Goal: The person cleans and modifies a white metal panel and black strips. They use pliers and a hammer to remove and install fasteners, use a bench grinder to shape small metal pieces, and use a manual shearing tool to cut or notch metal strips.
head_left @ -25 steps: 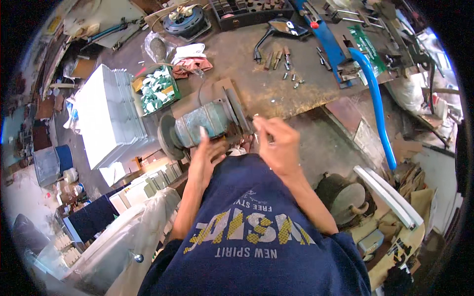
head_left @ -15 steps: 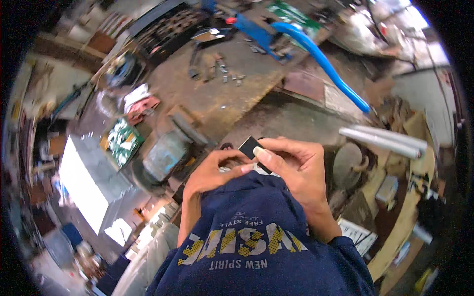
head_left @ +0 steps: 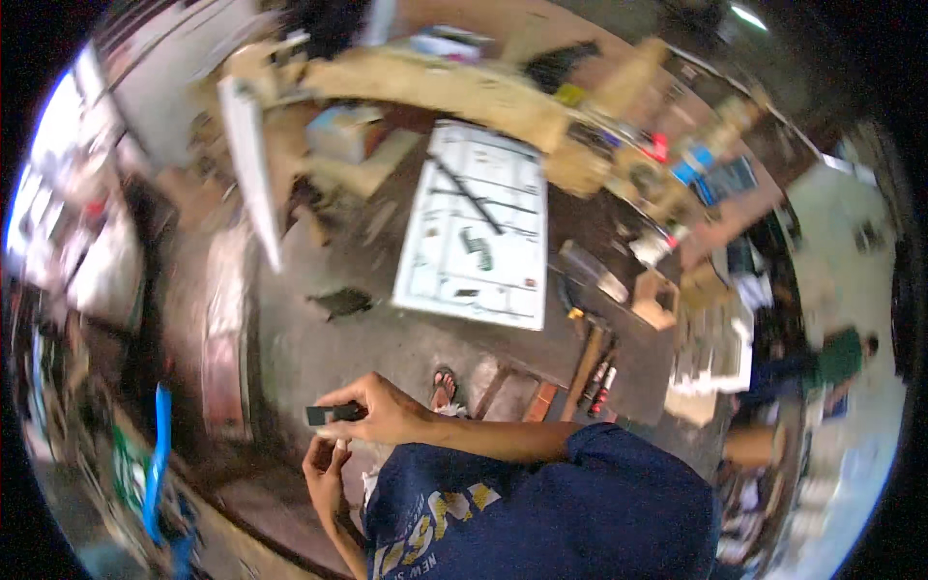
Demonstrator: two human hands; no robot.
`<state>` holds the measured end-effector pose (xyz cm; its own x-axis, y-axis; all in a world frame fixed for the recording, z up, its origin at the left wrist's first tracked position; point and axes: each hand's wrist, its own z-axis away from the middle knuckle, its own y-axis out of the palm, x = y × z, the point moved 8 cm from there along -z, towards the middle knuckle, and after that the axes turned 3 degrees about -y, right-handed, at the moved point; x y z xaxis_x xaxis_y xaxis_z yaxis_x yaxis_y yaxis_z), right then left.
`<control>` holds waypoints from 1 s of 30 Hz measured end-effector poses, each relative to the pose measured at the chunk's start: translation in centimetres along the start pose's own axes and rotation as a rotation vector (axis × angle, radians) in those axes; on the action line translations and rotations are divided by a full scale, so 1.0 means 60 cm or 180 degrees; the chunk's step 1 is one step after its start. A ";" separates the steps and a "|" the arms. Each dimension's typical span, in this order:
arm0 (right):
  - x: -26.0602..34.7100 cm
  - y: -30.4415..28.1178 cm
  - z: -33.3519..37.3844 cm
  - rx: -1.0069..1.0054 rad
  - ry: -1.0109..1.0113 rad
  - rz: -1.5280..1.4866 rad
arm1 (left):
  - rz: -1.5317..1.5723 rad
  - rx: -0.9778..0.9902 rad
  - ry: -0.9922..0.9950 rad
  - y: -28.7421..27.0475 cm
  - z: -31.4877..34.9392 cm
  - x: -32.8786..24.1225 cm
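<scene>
A small flat black rectangular piece [head_left: 327, 415] is pinched in my right hand [head_left: 382, 411], left of my body. Its kind is not clear, and my fingers cover part of it. My left hand [head_left: 327, 474] is just below, with its thumb and fingers bent together close under the right fingertips. Whatever the left fingers hold, if anything, is too small to make out. Beyond my hands lies a white board [head_left: 517, 179] marked with black lines, bearing a long dark bar [head_left: 467, 196] and several small dark parts.
Hand tools with red and black handles [head_left: 601, 387] lie right of the white board, near a hexagonal wooden piece [head_left: 657, 298]. A long white bar [head_left: 251, 174] stands far left; a blue hose [head_left: 158, 464] is nearer. Another person [head_left: 836, 360] is at the far right. My sandalled foot [head_left: 443, 387] shows below.
My body and view have turned from the metal-topped bench toward the white board. Both hands now appear farther left, and the right hand still holds the black piece.
</scene>
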<state>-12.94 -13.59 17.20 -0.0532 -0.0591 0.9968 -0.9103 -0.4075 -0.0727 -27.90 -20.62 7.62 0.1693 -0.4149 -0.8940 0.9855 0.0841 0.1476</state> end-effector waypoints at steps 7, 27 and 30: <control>-0.158 -0.351 0.135 -0.1728 0.0516 0.1009 | -0.0823 0.0432 0.0121 0.259 -0.230 0.043; 0.205 -0.899 0.518 -0.5099 -0.0220 0.5698 | 0.0058 0.0340 -0.1047 0.374 -0.378 0.126; 0.263 -0.987 0.550 -0.4633 0.0514 0.6545 | -0.0053 0.0195 -0.1482 0.314 -0.439 0.202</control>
